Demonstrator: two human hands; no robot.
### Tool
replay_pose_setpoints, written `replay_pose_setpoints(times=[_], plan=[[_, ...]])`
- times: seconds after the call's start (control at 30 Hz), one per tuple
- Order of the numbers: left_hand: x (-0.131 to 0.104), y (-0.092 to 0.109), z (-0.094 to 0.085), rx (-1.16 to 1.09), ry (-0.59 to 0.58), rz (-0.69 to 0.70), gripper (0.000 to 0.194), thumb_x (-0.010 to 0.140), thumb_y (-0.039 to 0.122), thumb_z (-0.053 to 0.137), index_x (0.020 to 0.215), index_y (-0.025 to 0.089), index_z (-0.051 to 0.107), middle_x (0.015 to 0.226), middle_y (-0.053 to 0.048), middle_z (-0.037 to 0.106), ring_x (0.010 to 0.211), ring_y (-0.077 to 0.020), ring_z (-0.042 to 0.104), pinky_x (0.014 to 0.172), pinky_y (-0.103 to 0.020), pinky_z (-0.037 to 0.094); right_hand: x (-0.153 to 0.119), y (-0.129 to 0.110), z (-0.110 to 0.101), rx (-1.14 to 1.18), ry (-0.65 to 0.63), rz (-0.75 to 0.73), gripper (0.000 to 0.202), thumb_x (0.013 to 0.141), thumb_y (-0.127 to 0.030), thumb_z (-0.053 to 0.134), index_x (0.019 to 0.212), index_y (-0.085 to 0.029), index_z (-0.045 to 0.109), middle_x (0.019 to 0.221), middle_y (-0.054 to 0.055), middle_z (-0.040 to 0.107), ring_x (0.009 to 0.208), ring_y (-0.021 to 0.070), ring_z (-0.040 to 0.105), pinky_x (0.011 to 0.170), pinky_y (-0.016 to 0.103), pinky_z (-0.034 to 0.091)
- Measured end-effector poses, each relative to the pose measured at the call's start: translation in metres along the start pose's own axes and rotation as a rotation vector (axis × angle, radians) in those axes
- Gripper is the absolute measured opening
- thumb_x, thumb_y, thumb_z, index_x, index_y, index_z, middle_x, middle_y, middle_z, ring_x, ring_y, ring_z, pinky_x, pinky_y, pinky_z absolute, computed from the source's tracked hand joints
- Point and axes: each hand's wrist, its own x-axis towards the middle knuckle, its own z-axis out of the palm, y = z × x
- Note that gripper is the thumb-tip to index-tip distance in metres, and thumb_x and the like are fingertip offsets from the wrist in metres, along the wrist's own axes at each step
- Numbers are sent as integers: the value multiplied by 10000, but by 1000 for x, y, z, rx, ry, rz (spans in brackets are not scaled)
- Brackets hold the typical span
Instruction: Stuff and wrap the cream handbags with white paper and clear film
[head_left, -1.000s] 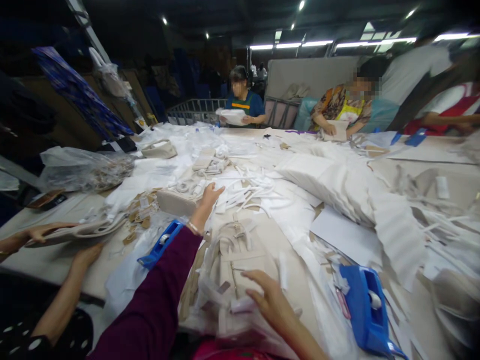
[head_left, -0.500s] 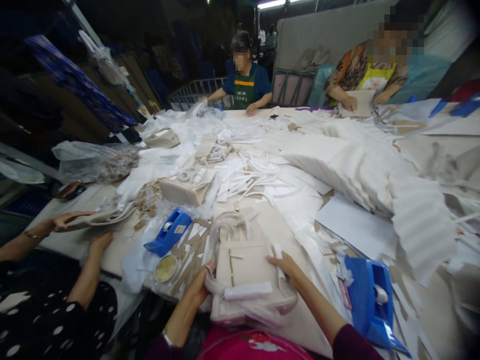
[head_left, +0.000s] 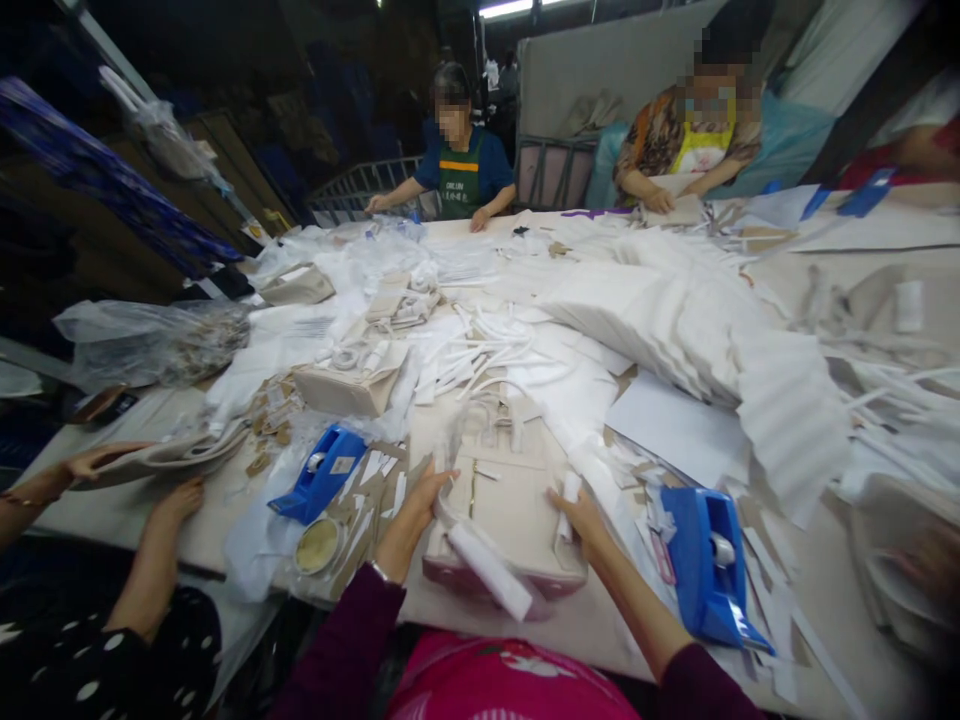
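A beige handbag (head_left: 517,500) with a short front zip lies on the table before me, its handles (head_left: 491,420) covered in clear and white wrapping. My left hand (head_left: 415,512) is closed at the bag's left side, with its fingertips by the strap. A strap piece wrapped in white foam (head_left: 491,572) hangs slantwise over the bag's lower front. At the right side, my right hand (head_left: 585,515) grips the bag's edge beside another white wrapped strap part (head_left: 568,500), its thumb on the front.
Blue tape dispensers stand left (head_left: 319,472) and right (head_left: 712,560) of the bag. A tape roll (head_left: 319,545) and paper strips lie nearby. White sheets (head_left: 675,330) are heaped beyond. A co-worker's hands (head_left: 176,500) hold a beige piece at left; two more people work across the table.
The handbag has shifted away from me and been straightened. The foam-wrapped strap swung from level to slanting down right. My left hand moved up along the bag's side. The view turned slightly right.
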Motion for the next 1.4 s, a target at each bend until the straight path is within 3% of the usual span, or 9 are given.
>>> replay_pose_setpoints(times=[0.1,0.23,0.33,0.5,0.7,0.83,1.07,1.23,1.4], plan=[[22,0,-9,102,23,-3,445,546,323,761,944,152,658,843,-88,692,796,-229,642,678,-298,488,9,-5,-7,-186,23,-14,459,671,-505,595,941,-134,612,906,120,673,868,272,622,751,371,491],[15,1,-35,160,63,49,289,575,358,735,744,138,656,721,-46,654,655,-159,589,584,-240,423,-5,-18,-13,-388,225,-372,476,699,-404,558,1086,-129,594,1135,168,600,1083,306,529,955,459,392],[1,11,-37,113,26,108,281,624,392,720,724,138,656,755,-57,654,682,-148,578,607,-233,421,-27,-41,-2,-311,19,-500,373,773,-327,474,1084,-168,604,1129,121,618,1023,242,572,939,424,421],[-18,38,-11,-41,-55,132,330,662,383,718,877,141,656,788,-63,661,724,-151,588,632,-231,437,-55,-81,47,-178,-397,-480,319,783,-262,501,1069,-183,620,991,76,679,923,201,617,881,378,454],[-34,55,15,-19,-249,210,397,702,402,689,1009,156,635,830,-51,651,737,-145,596,663,-236,457,-61,-87,85,-209,-754,-349,258,693,-198,566,931,-163,660,851,34,669,774,178,586,750,316,438],[-38,48,13,27,-234,192,442,686,393,699,1062,173,624,917,-60,650,799,-154,594,655,-225,459,-63,-78,84,-129,-857,-244,223,685,-199,567,894,-159,631,794,5,629,700,143,538,647,258,385],[-33,30,-2,61,-233,160,406,728,452,639,1020,170,641,898,-90,659,820,-188,596,666,-262,479,-69,-70,81,-93,-791,-188,114,609,-185,581,716,-149,590,617,-42,509,589,105,431,586,239,298],[-5,12,-28,336,39,171,429,821,523,437,899,141,615,840,-99,649,744,-183,603,632,-272,469,-68,-79,78,-44,-641,-168,87,599,-234,569,629,-154,553,535,-65,412,529,85,343,548,243,229],[18,-26,-53,813,352,81,255,632,209,677,863,138,595,1023,-155,638,1108,-319,519,841,-364,423,-67,-96,74,-39,-621,-160,171,610,-277,580,720,-148,602,593,-44,494,572,99,405,592,249,278]])
